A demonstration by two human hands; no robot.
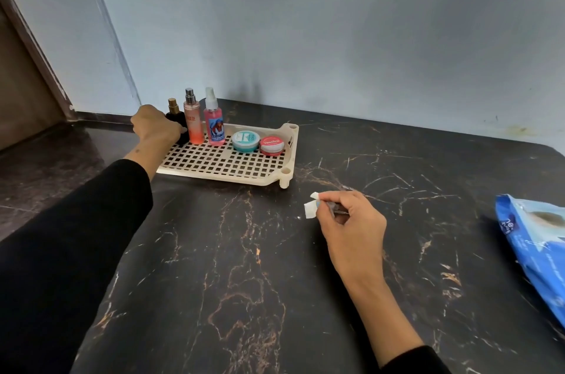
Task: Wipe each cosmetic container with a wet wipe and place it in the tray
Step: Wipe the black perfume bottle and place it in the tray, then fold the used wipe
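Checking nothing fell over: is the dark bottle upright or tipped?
Upright: the dark bottle stands in the tray, gold sprayer pointing up, with the left hand gripping its body.

just the one view here, a wide-angle cam worn on the person's head, looking forward and down across the dark marble table (244, 266) toward the blue wall behind it. the tray (226, 167) sits past mid-frame and a bit left, at about arm's reach, with both forearms coming in from the bottom edge, so it's pretty close in, edges look bent from the wide lens
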